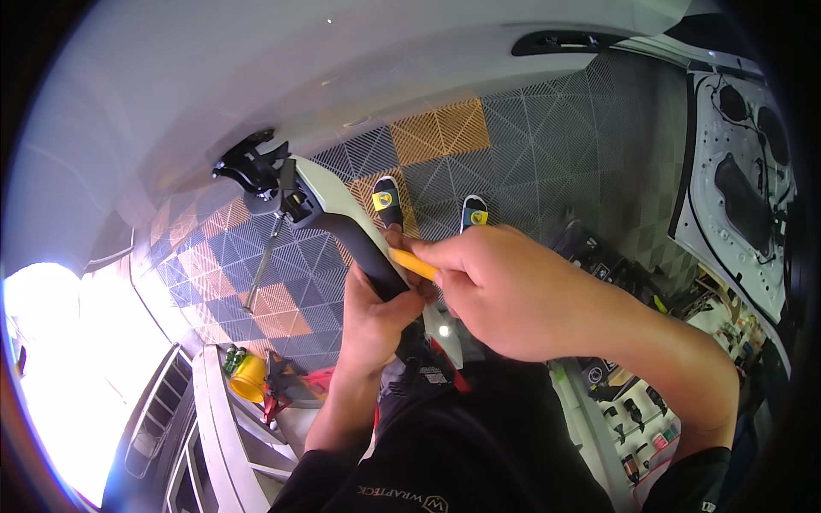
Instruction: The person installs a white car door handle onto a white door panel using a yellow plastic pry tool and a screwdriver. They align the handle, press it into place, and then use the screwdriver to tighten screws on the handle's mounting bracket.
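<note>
Holding a car door handle [346,227] in the middle of the view, over dark trousers and above a tiled floor [445,137]. Showing a long, slim, slightly curved body: pale grey-white along the upper face, dark grey to black on the underside, ending at the far tip in a black mechanism [252,171] of clips and brackets. Running on a diagonal, long axis from lower right near the hands to upper left, mechanism end pointing up and left toward the white car body panel [256,77]. Dangling from near that end, a thin metal rod [263,261] slanting down and left.

Left hand [372,321] wrapping closed around the dark lower part of the handle from below, thumb lying along it. Right hand [505,286] curling shut around a yellow tool [413,264], only a short yellow length showing past the fingers, its tip touching the handle just beside the left thumb.

Lying beyond the hands, two feet in dark sandals [386,198] with yellow badges on grey and orange floor tiles. Standing at lower left, a yellow cup [248,379] on a white shelf. Leaning at far right, a stripped white door shell [740,188].
</note>
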Motion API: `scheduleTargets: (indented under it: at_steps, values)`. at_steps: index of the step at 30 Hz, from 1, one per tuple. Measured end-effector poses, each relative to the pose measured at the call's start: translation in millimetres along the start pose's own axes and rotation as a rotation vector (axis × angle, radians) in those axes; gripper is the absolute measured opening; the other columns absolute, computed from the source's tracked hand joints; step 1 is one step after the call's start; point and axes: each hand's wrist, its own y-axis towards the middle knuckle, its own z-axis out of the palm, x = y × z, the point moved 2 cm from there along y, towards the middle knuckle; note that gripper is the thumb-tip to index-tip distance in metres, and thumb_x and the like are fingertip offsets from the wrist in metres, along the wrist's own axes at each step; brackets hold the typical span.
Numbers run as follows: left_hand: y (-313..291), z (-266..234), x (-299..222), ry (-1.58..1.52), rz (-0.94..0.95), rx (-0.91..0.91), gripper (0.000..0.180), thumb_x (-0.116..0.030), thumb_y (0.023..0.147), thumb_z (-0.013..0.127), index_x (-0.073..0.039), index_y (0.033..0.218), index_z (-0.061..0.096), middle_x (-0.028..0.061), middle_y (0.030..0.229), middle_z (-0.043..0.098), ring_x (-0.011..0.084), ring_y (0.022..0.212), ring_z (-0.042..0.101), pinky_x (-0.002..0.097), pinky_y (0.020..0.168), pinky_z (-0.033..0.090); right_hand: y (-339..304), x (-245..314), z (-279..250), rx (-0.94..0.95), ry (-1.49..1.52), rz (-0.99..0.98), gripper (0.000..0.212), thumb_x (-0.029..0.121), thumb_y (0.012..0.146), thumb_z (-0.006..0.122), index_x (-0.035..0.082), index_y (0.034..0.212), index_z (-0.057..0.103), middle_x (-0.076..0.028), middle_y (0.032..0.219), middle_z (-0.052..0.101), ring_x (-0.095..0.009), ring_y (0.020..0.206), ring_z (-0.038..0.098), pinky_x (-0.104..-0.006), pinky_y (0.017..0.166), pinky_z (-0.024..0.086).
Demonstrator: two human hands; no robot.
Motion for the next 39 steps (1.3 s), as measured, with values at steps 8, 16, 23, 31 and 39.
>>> scheduleTargets:
  at_steps: [8, 16, 23, 31, 39]
  values:
    - [-1.8, -3.5, 3.7, -0.036, -0.006, 0.016, 0.048, 0.017, 0.071, 0.056, -0.002, 0.116, 0.054, 0.0053, 0.1, 0.063, 0.0145, 0.09, 0.064, 0.0277, 0.077, 0.05, -15.4, -8.8, 19.5, -0.255, -0.042, -0.323, 0.041, 0.0, 0.094, 0.055, -0.005, 0.134, 0.061, -0.025, 0.072, 0.062, -0.042, 0.066, 0.064, -0.0462, 0.06, 0.048]
    - [-2.9, -8.7, 11.2, 0.048, 0.052, -0.067, 0.038, 0.008, 0.084, 0.068, -0.002, 0.119, 0.057, 0.0026, 0.1, 0.066, 0.0092, 0.086, 0.063, 0.0239, 0.076, 0.051, -5.6, -5.5, 23.3, -0.187, 0.096, -0.269, 0.035, 0.0, 0.094, 0.056, -0.007, 0.128, 0.06, -0.026, 0.073, 0.062, -0.044, 0.068, 0.065, -0.0474, 0.062, 0.05]
    - [-2.9, -1.3, 9.0, 0.162, 0.215, -0.125, 0.034, 0.004, 0.09, 0.071, -0.002, 0.119, 0.054, 0.0028, 0.1, 0.066, 0.0092, 0.087, 0.065, 0.026, 0.078, 0.053, 5.5, 5.9, 25.8, -0.178, 0.037, -0.266, 0.023, 0.002, 0.095, 0.055, -0.007, 0.115, 0.063, -0.027, 0.074, 0.063, -0.045, 0.07, 0.065, -0.0489, 0.064, 0.05]
    - [0.1, 3.4, -5.9, 0.293, 0.271, -0.178, 0.035, 0.006, 0.089, 0.07, -0.002, 0.117, 0.051, 0.0022, 0.097, 0.066, 0.0077, 0.084, 0.065, 0.0233, 0.073, 0.053, 26.9, 30.3, 13.8, -0.052, -0.108, -0.217, 0.017, 0.005, 0.097, 0.054, -0.008, 0.1, 0.065, -0.028, 0.076, 0.063, -0.046, 0.072, 0.066, -0.0505, 0.065, 0.05]
    - [8.3, -8.9, -1.2, 0.373, 0.292, -0.161, 0.033, 0.006, 0.077, 0.07, -0.004, 0.106, 0.057, 0.0, 0.087, 0.061, 0.0097, 0.072, 0.054, 0.0264, 0.068, 0.047, 61.6, 61.9, -4.3, 0.232, -0.528, -0.198, 0.018, 0.002, 0.092, 0.055, -0.006, 0.09, 0.071, -0.024, 0.068, 0.065, -0.038, 0.062, 0.067, -0.044, 0.061, 0.052]
